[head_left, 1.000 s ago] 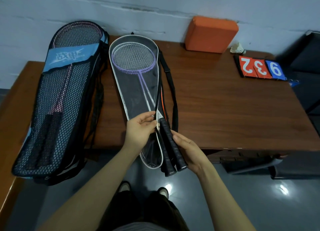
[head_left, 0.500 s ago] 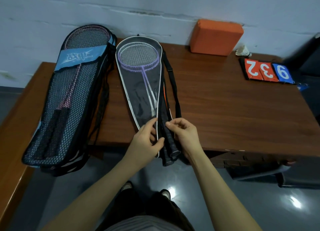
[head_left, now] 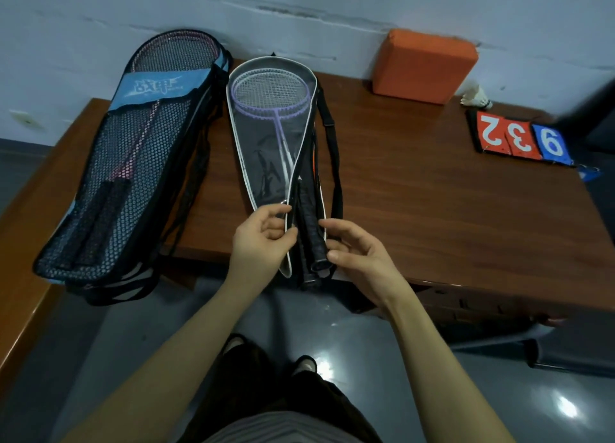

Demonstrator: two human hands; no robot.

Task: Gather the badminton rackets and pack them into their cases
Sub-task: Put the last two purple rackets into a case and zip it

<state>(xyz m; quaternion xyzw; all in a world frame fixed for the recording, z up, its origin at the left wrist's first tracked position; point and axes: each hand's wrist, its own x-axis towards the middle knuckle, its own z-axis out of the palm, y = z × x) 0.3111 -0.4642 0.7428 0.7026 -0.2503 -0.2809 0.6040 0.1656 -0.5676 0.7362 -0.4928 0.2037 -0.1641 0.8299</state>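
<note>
Left hand: thumb and forefinger pinch the white-piped edge of the clear-fronted racket case near its narrow lower end, at the table's front edge. Right hand: fingers loosely curled, fingertips touching the black wrapped grips of the rackets where they stick out of the case's open side; whether it actually grasps them cannot be told. Rackets inside this case: purple-framed heads with white strings, seen through the clear panel, heads toward the wall, shafts running down to the grips. A black shoulder strap runs along the case's right side. Just beside it on the left, touching at the top: a black mesh racket case with a blue printed band, holding pink-framed rackets with black handles, its lower end overhanging the table. All lie on a brown wooden table. Far side, against the wall: an orange block. To its right, a white shuttlecock. Near that, a flip scoreboard lying flat, showing red 2, red 3, blue 9.
</note>
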